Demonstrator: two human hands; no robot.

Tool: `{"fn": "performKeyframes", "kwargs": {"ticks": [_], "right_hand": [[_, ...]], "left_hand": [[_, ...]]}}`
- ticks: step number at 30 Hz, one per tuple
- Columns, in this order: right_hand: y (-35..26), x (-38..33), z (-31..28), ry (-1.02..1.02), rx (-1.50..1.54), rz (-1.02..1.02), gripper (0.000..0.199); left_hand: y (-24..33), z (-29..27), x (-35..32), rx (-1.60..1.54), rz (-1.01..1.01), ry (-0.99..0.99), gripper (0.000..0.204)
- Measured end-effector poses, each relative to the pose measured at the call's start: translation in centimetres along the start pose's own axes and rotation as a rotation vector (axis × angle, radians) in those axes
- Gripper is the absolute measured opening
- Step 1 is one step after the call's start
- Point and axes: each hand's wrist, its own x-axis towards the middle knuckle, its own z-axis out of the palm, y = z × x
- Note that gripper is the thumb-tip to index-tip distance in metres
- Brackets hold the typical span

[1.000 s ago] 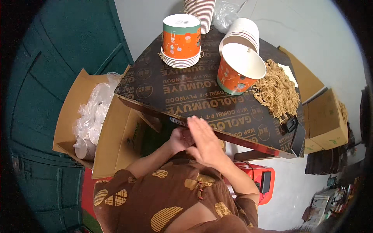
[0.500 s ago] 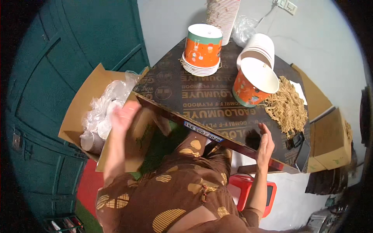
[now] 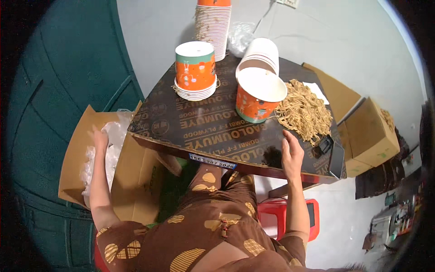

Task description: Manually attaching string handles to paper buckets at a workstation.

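Observation:
At the far left, my left hand (image 3: 100, 137) is inside an open cardboard box (image 3: 69, 168), against whitish translucent plastic (image 3: 113, 131). Its fingers are partly hidden and blurred, so a grip cannot be made out. Over the front right edge of the dark tabletop (image 3: 167, 120), my right hand (image 3: 292, 154) is open, thumb apart from the fingers, holding nothing. Beyond it an orange paper bucket (image 3: 253, 105) stands upright beside a heap of tan cords (image 3: 308, 111). Another orange bucket (image 3: 195, 72) sits upside down on several nested white rims, with cord ends poking out.
A tall stack of paper buckets (image 3: 213, 29) rises at the back, beside a clear plastic bag (image 3: 240, 38). White nested buckets (image 3: 260, 52) lie on their side. A black object (image 3: 325, 145) rests at the right corner. Another carton (image 3: 374, 136) and a red stool (image 3: 272, 211) stand at right.
My left hand has gone left and down into the cardboard box. My right hand remains near the table edge, still open. The whole view has shifted, with the table now further left.

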Motion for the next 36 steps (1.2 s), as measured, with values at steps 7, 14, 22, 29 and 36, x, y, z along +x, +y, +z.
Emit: {"fn": "performKeyframes", "kwargs": {"ticks": [7,14,22,29,36], "right_hand": [[1.6,3.6,-0.7,0.032,-0.339,-0.230,0.015],[5.9,8.2,2.3,-0.041,-0.581,-0.444,0.027],[7.8,9.6,3.4,-0.177,-0.702,-0.386,0.008],[4.7,10.5,-1.0,0.082,0.065,0.187,0.010],[0.8,10.9,-7.5,0.358,0.836,0.053,0.013]], "left_hand": [[23.9,-10.4,-8.3,-0.456,0.726,0.447,0.052],[37.5,-14.0,-14.6,-0.743,1.223,0.259,0.031],[46.9,-12.1,-17.8,-0.754,1.447,-0.081,0.051],[47.2,-9.9,-16.1,-0.810,1.536,-0.346,0.013],[43.4,-15.5,-14.2,-0.599,1.752,-0.522,0.020]]}}
